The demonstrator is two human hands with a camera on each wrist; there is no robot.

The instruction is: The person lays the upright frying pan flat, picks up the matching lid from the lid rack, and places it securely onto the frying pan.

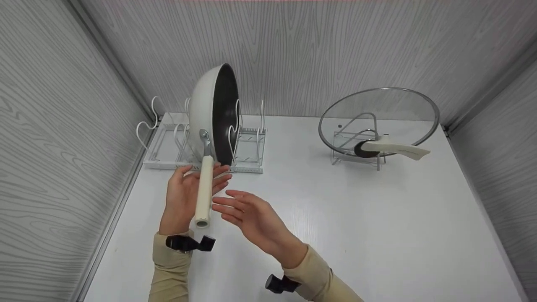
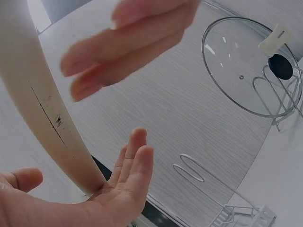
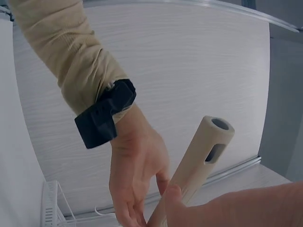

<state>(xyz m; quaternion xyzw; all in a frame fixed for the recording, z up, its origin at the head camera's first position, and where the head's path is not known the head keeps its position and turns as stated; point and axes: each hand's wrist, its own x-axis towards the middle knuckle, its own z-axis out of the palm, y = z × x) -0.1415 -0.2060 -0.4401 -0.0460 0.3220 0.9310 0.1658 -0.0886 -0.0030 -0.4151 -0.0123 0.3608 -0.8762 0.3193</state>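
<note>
A deep frying pan [image 1: 200,102], white outside and dark inside, stands on edge in a white wire rack [image 1: 157,165], its cream handle [image 1: 204,188] pointing toward me. Beneath that handle lies my left hand [image 1: 179,203], palm up, fingers extended and thumb apart. In the left wrist view, the left palm [image 2: 106,201] meets the handle [image 2: 52,113] near the pan end. My right hand [image 1: 262,220] is just right of the handle, its fingers loosely extended toward it and holding nothing. The right wrist view shows the handle's hollow end [image 3: 220,124] between both hands.
On the right, a glass lid [image 1: 398,109] with a metal rim and cream handle [image 1: 394,147] leans in a small wire stand [image 1: 356,158]. Grey wood-grain panels [image 1: 285,54] enclose the white table [image 1: 377,235] at the back and sides.
</note>
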